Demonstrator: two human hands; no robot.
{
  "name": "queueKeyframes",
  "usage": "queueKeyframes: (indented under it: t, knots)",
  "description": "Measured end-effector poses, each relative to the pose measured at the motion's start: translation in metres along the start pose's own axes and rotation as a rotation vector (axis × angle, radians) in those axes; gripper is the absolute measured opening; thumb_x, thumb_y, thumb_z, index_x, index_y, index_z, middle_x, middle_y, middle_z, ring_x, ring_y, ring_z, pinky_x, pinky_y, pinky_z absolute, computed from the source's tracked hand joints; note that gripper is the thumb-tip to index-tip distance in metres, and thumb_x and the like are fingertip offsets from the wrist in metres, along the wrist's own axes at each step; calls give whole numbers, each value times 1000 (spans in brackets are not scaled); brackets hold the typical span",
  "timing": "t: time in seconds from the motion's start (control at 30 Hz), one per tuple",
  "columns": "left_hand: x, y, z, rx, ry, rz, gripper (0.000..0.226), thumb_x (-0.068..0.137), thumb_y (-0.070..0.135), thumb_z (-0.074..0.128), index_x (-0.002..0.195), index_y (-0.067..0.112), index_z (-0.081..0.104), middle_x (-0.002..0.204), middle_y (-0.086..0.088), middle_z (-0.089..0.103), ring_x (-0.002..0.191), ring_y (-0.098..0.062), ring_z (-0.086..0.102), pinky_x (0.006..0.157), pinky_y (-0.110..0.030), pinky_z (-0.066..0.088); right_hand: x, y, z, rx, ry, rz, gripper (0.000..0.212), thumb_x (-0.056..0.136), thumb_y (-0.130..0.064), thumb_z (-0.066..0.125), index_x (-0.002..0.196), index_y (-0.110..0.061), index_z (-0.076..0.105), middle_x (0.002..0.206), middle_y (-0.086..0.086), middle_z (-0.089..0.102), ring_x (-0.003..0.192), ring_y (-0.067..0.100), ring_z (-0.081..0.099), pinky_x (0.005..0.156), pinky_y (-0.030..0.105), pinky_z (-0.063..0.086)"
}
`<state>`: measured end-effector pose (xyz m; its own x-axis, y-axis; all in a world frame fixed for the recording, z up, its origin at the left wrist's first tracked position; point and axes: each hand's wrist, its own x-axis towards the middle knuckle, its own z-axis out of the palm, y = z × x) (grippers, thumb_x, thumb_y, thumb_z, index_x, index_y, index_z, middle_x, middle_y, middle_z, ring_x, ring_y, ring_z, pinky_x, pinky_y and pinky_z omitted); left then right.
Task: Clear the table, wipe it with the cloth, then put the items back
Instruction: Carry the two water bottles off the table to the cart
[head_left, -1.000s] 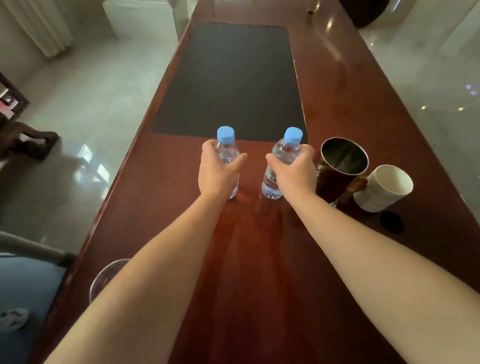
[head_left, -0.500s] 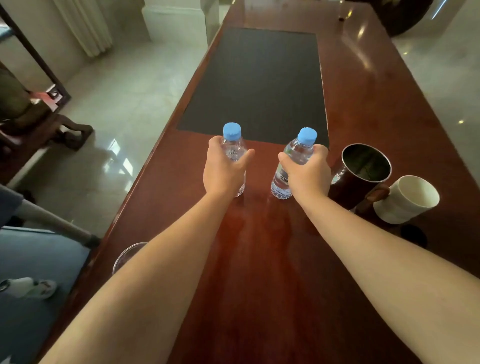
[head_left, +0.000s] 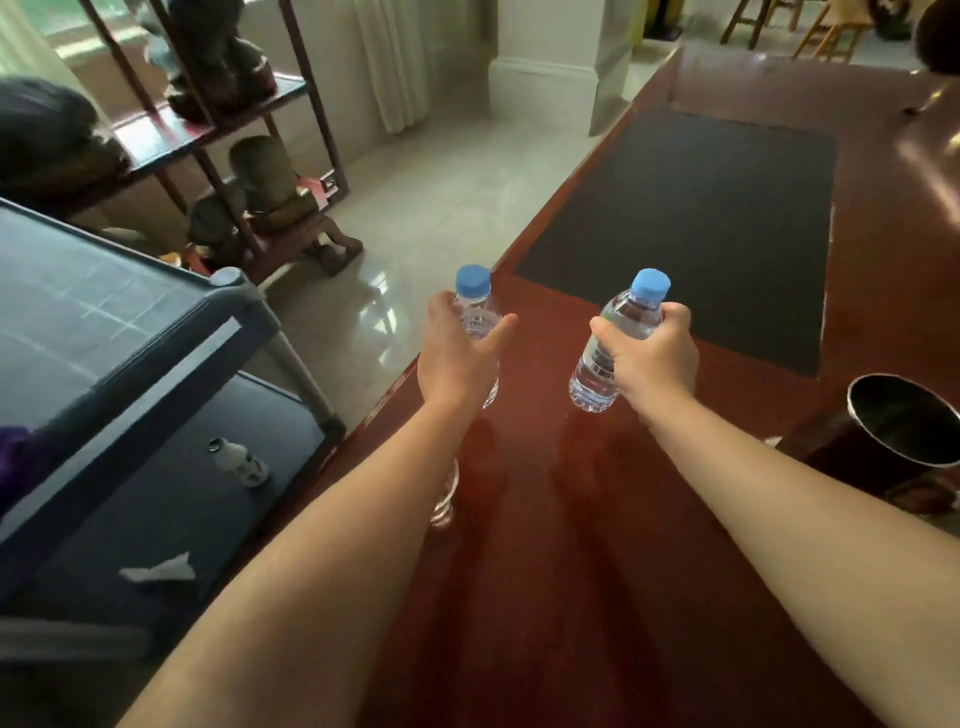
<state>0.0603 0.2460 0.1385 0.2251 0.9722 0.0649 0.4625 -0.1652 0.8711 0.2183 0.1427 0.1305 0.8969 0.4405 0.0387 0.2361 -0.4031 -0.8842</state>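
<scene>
To the left of the dark mat (head_left: 691, 228), beside the surface (head_left: 597, 571), a grey cart (head_left: 130, 338) carries a small white bottle (head_left: 240, 461) and a crumpled tissue (head_left: 158, 571) on its lower shelf. The left hand (head_left: 457, 358) has its grip wrapped around a blue-capped water bottle (head_left: 475, 312), held near the mat's front left corner. The right hand (head_left: 649, 358) has its grip wrapped around a second water bottle (head_left: 618, 338), in front of the mat. Right of the mat's front edge stands a dark metal cup (head_left: 904, 431).

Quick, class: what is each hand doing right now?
Left hand: closed around a water bottle.
Right hand: closed around the other bottle.
</scene>
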Motion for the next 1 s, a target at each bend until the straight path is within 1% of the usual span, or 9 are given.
queueKeyframes:
  t: [0.07,0.17,0.27,0.37,0.53,0.63,0.73,0.83,1.0]
  knots:
    - [-2,-11,-22,-1,47,-35,63,80,52,72,127,22,41,116,12,51,93,-9,51,79,-28,36,-8,-12,17,-1,-61,-45,54,73,-50,76,108,-23,45,99,-6,59,87,18,57,76,30,41]
    - [-6,-27,-54,4,125,-78,65,79,51,74,129,23,41,123,8,55,103,-14,57,87,-34,45,-21,-29,43,12,-144,-103,56,73,-49,77,111,-21,46,100,-5,60,88,20,60,79,33,46]
    - [-11,-46,-88,7,196,-130,70,77,51,75,132,23,42,127,3,58,109,-17,59,94,-39,48,-37,-44,67,11,-231,-163,60,72,-50,77,114,-20,47,102,-3,62,89,20,61,82,36,49]
    - [-22,-65,-121,37,244,-171,69,77,49,76,129,21,43,125,1,59,109,-20,60,93,-42,49,-54,-57,91,3,-312,-215,59,70,-51,78,111,-22,47,97,-5,62,86,20,62,80,36,50]
    - [-44,-95,-168,81,347,-228,69,78,50,75,131,20,43,126,0,57,104,-17,56,83,-30,42,-88,-78,128,19,-429,-290,57,69,-48,80,107,-21,49,96,-5,62,88,21,62,75,29,43]
    - [-58,-113,-189,83,387,-269,70,78,49,76,132,20,42,128,-2,57,112,-21,57,90,-34,46,-110,-88,144,14,-486,-338,58,68,-49,80,108,-18,50,96,-4,62,87,21,62,74,30,43]
    - [-74,-127,-200,66,413,-298,72,79,48,76,134,20,39,130,-3,56,113,-22,57,90,-35,47,-131,-92,155,20,-548,-360,58,69,-49,79,108,-19,50,97,-3,63,88,21,63,79,35,49]
    - [-90,-138,-208,65,436,-326,73,77,50,76,134,21,39,130,-3,56,115,-23,57,95,-42,49,-151,-95,163,24,-601,-374,58,69,-49,79,110,-21,50,96,-7,62,89,19,63,78,34,48]
    - [-105,-145,-213,50,466,-346,71,76,50,77,131,23,40,127,-2,58,112,-23,59,93,-45,51,-170,-96,170,9,-633,-402,58,69,-51,79,110,-23,49,95,-8,62,89,19,62,79,34,48]
